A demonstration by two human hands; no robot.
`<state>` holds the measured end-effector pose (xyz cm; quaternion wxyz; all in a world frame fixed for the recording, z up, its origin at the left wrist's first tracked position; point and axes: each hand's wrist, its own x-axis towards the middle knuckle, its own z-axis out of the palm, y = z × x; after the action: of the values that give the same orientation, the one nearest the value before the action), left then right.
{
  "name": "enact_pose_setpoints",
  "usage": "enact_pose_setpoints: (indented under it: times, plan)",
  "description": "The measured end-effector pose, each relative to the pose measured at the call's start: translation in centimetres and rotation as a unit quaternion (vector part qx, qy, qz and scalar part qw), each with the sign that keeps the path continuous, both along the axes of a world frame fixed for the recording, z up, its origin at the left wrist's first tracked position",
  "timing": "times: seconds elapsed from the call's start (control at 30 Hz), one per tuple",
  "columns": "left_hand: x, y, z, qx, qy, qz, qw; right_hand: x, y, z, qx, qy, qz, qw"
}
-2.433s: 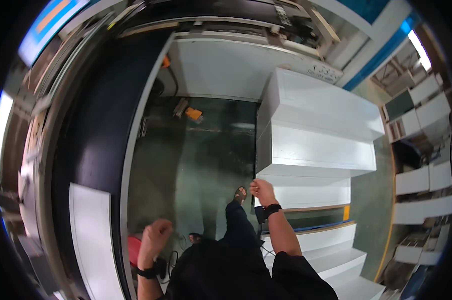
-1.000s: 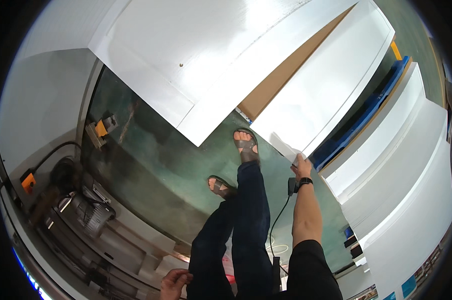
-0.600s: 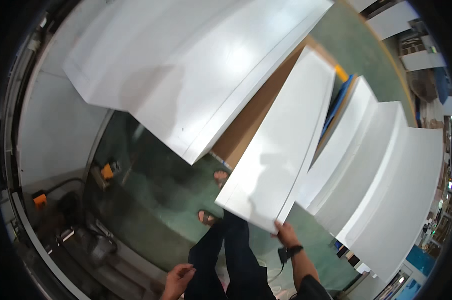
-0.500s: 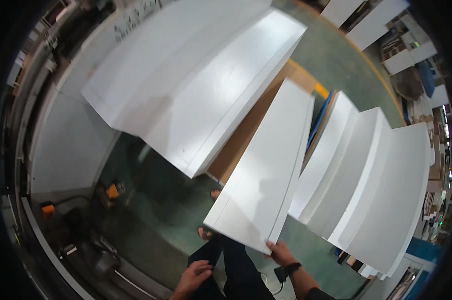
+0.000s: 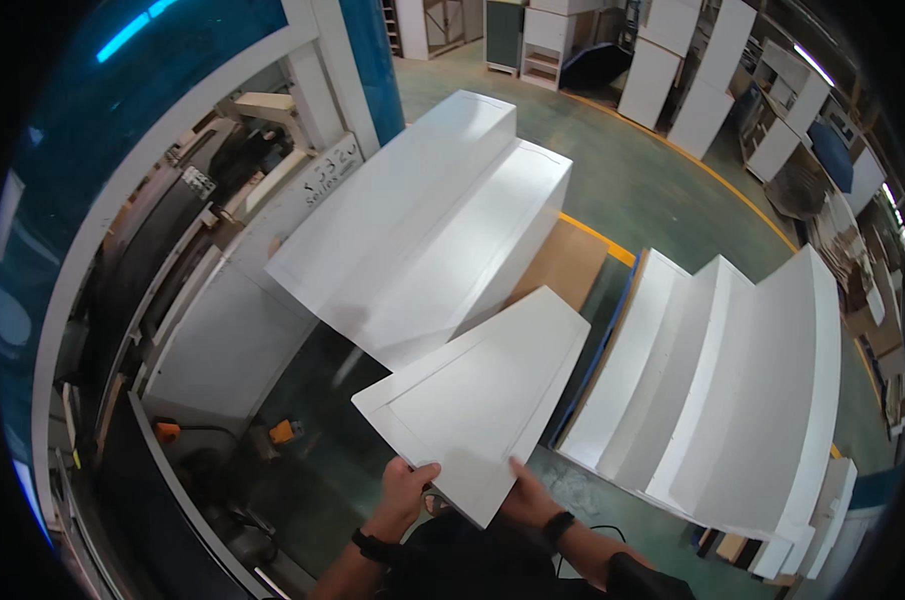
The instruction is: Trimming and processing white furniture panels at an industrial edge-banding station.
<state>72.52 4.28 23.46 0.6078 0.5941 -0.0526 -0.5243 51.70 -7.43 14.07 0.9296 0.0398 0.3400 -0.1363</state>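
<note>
A long white panel (image 5: pixel 482 390) with a grooved line near its edges is held out in front of me, tilted, its near end toward my body. My left hand (image 5: pixel 407 492) grips the near left edge, thumb on top and fingers underneath. On the right edge my right hand (image 5: pixel 524 494) is closed, most of its fingers hidden below the panel. Beyond the panel's left side lies a stepped stack of white panels (image 5: pixel 422 230). A second stepped stack of white panels (image 5: pixel 712 390) is on the right.
A brown board (image 5: pixel 562 265) lies between the stacks. At the left is a machine with a blue-and-white frame (image 5: pixel 187 110) and a dark conveyor bed (image 5: pixel 162 500). A yellow floor line (image 5: pixel 692 150) curves past cabinets (image 5: pixel 652 80) at the back.
My left hand, free before, now grips the panel's left edge. The panel has swung and my right hand has moved up its right edge. My view has tilted up.
</note>
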Motion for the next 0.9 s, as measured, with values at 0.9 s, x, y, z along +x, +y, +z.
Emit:
enact_pose_setpoints:
  times: [0.9]
  plan:
    - [-0.1, 35.8, 8.8, 0.100, -0.113, 0.281, 0.948, 8.7, -15.8, -0.6, -0.441, -0.094, 0.085, 0.889]
